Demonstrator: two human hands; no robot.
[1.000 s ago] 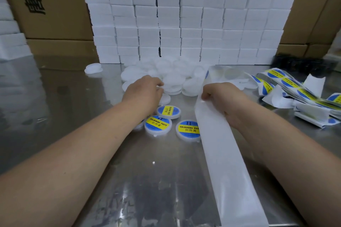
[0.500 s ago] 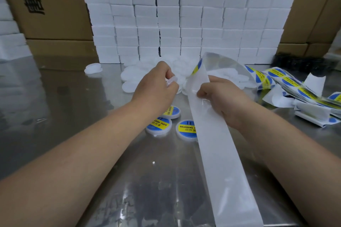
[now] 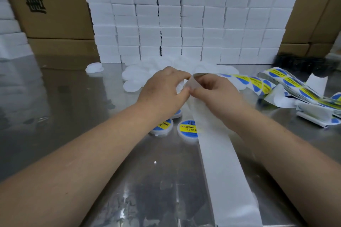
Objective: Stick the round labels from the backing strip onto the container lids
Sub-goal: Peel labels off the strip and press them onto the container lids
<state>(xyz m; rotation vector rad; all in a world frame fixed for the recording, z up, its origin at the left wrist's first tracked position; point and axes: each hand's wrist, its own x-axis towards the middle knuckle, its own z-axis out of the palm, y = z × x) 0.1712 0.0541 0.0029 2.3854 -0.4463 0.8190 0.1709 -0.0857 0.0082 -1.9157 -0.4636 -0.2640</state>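
Above the steel table (image 3: 73, 116), my left hand (image 3: 164, 90) holds a white lid (image 3: 180, 86) in curled fingers; most of the lid is hidden. My right hand (image 3: 212, 91) touches the left one and pinches the backing strip (image 3: 227, 171) at its fold. The bare white part of the strip runs toward me. Its far part, carrying blue-and-yellow round labels (image 3: 247, 81), trails off to the right. Three labelled lids (image 3: 187, 130) lie under my wrists, two partly hidden. A pile of plain white lids (image 3: 136, 75) sits just beyond my hands.
A wall of stacked white boxes (image 3: 184, 23) stands behind the pile, with cardboard cartons (image 3: 51, 5) around it. Coiled label strips (image 3: 299, 88) and loose backing paper lie at the right. One single lid (image 3: 94, 68) lies apart at the left.
My left hand picked a white lid from the pile and lifted it. Both hands came together at the strip's fold, and the strip's raised loop has dropped lower.
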